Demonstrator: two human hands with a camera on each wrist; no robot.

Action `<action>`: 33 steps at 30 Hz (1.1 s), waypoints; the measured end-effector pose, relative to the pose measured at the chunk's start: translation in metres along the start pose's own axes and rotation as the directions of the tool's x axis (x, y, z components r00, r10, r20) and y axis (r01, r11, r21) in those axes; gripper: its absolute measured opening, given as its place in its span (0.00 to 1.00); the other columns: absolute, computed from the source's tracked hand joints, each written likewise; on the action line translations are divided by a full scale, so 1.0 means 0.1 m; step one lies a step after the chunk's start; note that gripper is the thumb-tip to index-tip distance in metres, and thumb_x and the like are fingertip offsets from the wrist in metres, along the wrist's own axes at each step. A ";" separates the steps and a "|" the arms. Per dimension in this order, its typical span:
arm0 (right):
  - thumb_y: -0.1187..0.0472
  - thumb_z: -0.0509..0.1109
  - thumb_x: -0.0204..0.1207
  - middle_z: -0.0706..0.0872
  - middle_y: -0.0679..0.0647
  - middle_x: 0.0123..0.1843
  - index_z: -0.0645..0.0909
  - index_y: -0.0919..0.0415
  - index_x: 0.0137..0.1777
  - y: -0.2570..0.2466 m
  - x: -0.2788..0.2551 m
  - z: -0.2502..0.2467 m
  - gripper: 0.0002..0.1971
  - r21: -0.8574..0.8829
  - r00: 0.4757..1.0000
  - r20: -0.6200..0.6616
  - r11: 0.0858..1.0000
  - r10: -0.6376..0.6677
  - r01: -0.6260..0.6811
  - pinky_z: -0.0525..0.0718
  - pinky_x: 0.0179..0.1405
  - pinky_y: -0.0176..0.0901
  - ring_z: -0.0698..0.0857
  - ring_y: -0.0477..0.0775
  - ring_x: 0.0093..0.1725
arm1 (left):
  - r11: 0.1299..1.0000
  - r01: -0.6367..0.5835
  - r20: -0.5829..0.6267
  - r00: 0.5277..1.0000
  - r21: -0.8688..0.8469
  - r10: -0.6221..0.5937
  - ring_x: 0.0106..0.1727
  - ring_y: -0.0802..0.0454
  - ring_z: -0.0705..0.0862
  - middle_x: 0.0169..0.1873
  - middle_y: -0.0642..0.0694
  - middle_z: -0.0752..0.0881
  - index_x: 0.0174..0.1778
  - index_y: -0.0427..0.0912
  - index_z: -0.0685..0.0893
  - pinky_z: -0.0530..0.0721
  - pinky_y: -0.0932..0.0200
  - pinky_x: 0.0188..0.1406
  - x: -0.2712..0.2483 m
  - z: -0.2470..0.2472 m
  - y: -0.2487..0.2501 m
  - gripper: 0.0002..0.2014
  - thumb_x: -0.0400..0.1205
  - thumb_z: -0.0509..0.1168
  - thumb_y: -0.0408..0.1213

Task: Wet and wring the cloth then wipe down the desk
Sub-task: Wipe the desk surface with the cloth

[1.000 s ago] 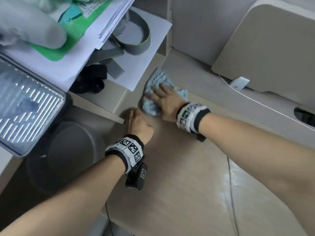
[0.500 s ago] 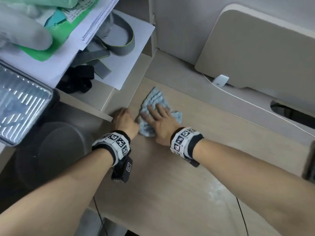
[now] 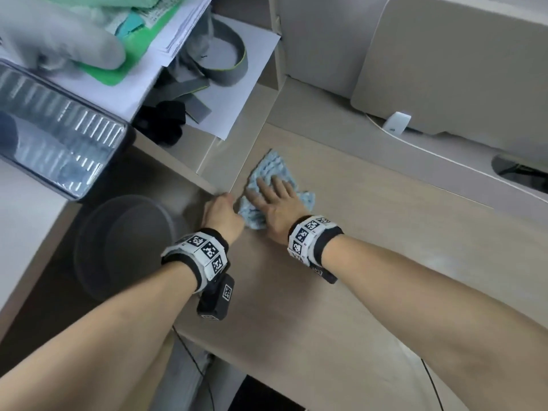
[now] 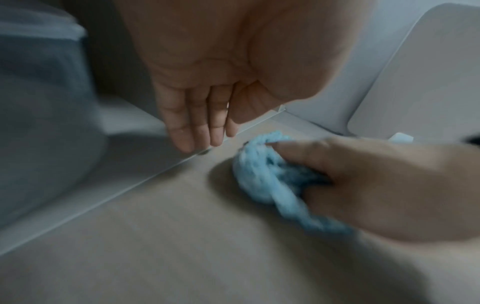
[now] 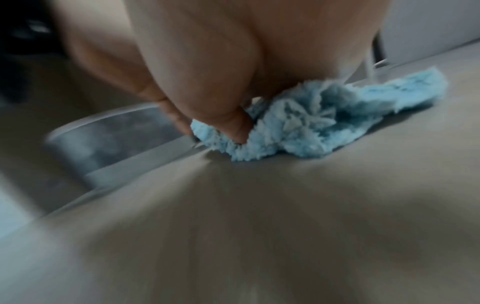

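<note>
The right hand (image 3: pixel 277 207) is pressing the blue cloth (image 3: pixel 268 173) flat on the desk (image 3: pixel 370 232), with its fingers (image 3: pixel 264 188) lying straight on top and gripping nothing. The cloth is lying near the desk's left edge. The left hand (image 3: pixel 221 213) is resting just left of the cloth, at that edge, its fingers (image 4: pixel 192 123) straight and together, holding nothing.

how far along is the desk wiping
Wetting and wringing look finished: the blue cloth is out on the desk. Wiping is in hand, the right hand pressing the cloth flat near the left edge while the left hand rests at that edge. Most of the desk, toward the white cable, looks still to wipe.
</note>
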State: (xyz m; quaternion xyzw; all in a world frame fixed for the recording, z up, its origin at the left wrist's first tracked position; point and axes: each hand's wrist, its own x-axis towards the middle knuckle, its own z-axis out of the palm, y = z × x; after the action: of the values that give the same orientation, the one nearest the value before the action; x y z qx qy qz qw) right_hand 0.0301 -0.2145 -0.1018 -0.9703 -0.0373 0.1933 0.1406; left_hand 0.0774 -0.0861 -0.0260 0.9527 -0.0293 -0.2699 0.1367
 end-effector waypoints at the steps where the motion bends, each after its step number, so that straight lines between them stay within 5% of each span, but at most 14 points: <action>1: 0.57 0.66 0.78 0.41 0.59 0.88 0.42 0.50 0.87 -0.08 -0.13 0.08 0.44 -0.021 0.997 0.023 0.997 -0.079 0.080 0.39 0.83 0.64 0.40 0.69 0.86 | 0.999 0.041 0.017 0.999 0.002 -0.041 0.62 0.31 0.83 0.59 0.30 0.84 0.59 0.34 0.83 0.81 0.50 0.60 -0.02 0.01 -0.07 0.15 0.77 0.61 0.29; 5: 0.59 0.65 0.80 0.43 0.53 0.89 0.45 0.46 0.87 0.27 -0.51 0.16 0.41 -0.049 0.978 0.109 0.981 -0.179 0.185 0.40 0.83 0.60 0.41 0.64 0.87 | 0.990 0.137 0.082 0.987 0.028 -0.138 0.65 0.34 0.82 0.65 0.33 0.83 0.67 0.37 0.81 0.80 0.49 0.66 -0.03 0.04 -0.30 0.20 0.78 0.60 0.30; 9: 0.56 0.68 0.78 0.46 0.56 0.89 0.47 0.46 0.87 0.82 -0.33 -0.15 0.42 0.003 0.992 0.013 0.992 0.126 -0.127 0.49 0.83 0.67 0.46 0.67 0.86 | 0.992 0.125 0.082 0.989 0.014 -0.126 0.67 0.33 0.80 0.66 0.33 0.83 0.67 0.37 0.81 0.80 0.48 0.67 -0.05 0.04 -0.38 0.21 0.78 0.59 0.29; 12: 0.57 0.66 0.79 0.45 0.57 0.89 0.44 0.48 0.87 0.63 -0.03 -0.26 0.42 0.012 0.970 -0.001 0.970 0.242 -0.242 0.47 0.82 0.67 0.45 0.69 0.86 | 0.993 0.121 0.054 0.991 -0.003 -0.121 0.65 0.33 0.81 0.65 0.34 0.84 0.66 0.39 0.82 0.80 0.47 0.67 -0.06 0.06 -0.42 0.21 0.77 0.58 0.30; 16: 0.58 0.63 0.81 0.41 0.60 0.88 0.42 0.50 0.87 -0.06 -0.13 -0.02 0.41 -0.086 0.992 0.104 0.993 -0.067 0.076 0.44 0.83 0.66 0.42 0.70 0.86 | 0.993 0.120 0.029 0.992 -0.021 -0.119 0.66 0.34 0.81 0.65 0.34 0.84 0.65 0.39 0.83 0.79 0.48 0.68 -0.06 0.10 -0.42 0.20 0.77 0.60 0.29; 19: 0.60 0.65 0.80 0.41 0.56 0.89 0.43 0.47 0.87 -0.05 -0.44 0.17 0.42 -0.071 0.975 0.129 0.979 -0.179 0.190 0.39 0.83 0.62 0.40 0.66 0.86 | 0.994 0.109 0.019 0.994 -0.013 -0.109 0.65 0.35 0.82 0.64 0.35 0.85 0.64 0.38 0.83 0.80 0.50 0.67 -0.07 0.13 -0.41 0.19 0.78 0.60 0.28; 23: 0.59 0.66 0.78 0.50 0.57 0.88 0.49 0.48 0.87 0.63 -0.90 0.21 0.41 0.015 0.996 -0.019 0.996 0.086 -0.086 0.48 0.83 0.65 0.48 0.69 0.86 | 0.998 0.058 0.016 0.998 0.006 -0.058 0.63 0.33 0.82 0.61 0.33 0.85 0.62 0.34 0.83 0.81 0.48 0.65 -0.11 0.14 -0.30 0.17 0.77 0.59 0.27; 25: 0.53 0.64 0.80 0.49 0.58 0.88 0.48 0.49 0.87 1.09 -1.20 0.17 0.39 0.068 0.941 -0.051 0.941 0.336 -0.332 0.51 0.82 0.66 0.49 0.70 0.85 | 1.000 -0.015 0.012 1.000 0.026 0.015 0.60 0.33 0.83 0.58 0.32 0.86 0.60 0.33 0.83 0.83 0.46 0.62 -0.11 0.16 -0.20 0.17 0.76 0.59 0.26; 30: 0.43 0.55 0.83 0.43 0.61 0.88 0.40 0.55 0.87 1.74 -1.79 0.18 0.39 0.154 0.648 0.032 0.637 0.761 -0.755 0.49 0.83 0.67 0.45 0.73 0.85 | 0.986 -0.140 0.015 0.990 0.094 0.139 0.58 0.32 0.83 0.57 0.32 0.85 0.59 0.34 0.83 0.84 0.46 0.59 -0.04 0.19 0.00 0.17 0.74 0.60 0.27; 32: 0.41 0.53 0.83 0.41 0.63 0.88 0.38 0.57 0.87 1.57 -1.68 0.16 0.40 0.142 0.622 0.039 0.611 0.782 -0.779 0.49 0.82 0.68 0.45 0.74 0.84 | 0.981 -0.168 0.023 0.986 0.098 0.167 0.62 0.33 0.82 0.60 0.31 0.84 0.61 0.33 0.83 0.81 0.48 0.62 0.01 0.21 0.07 0.18 0.75 0.60 0.26; 33: 0.40 0.52 0.84 0.40 0.64 0.88 0.38 0.57 0.87 1.43 -1.57 0.16 0.40 0.127 0.654 0.036 0.645 0.756 -0.753 0.48 0.82 0.69 0.44 0.75 0.84 | 0.979 -0.176 0.026 0.984 0.099 0.175 0.63 0.33 0.81 0.62 0.31 0.83 0.63 0.32 0.82 0.79 0.50 0.64 0.03 0.22 0.11 0.19 0.76 0.60 0.26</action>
State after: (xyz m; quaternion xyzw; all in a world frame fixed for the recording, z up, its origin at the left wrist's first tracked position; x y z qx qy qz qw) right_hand -0.1186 -0.3670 -0.0993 -0.8883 0.3839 0.2261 0.1111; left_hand 0.0686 -0.1023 -0.0423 0.9498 -0.1279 -0.2630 0.1114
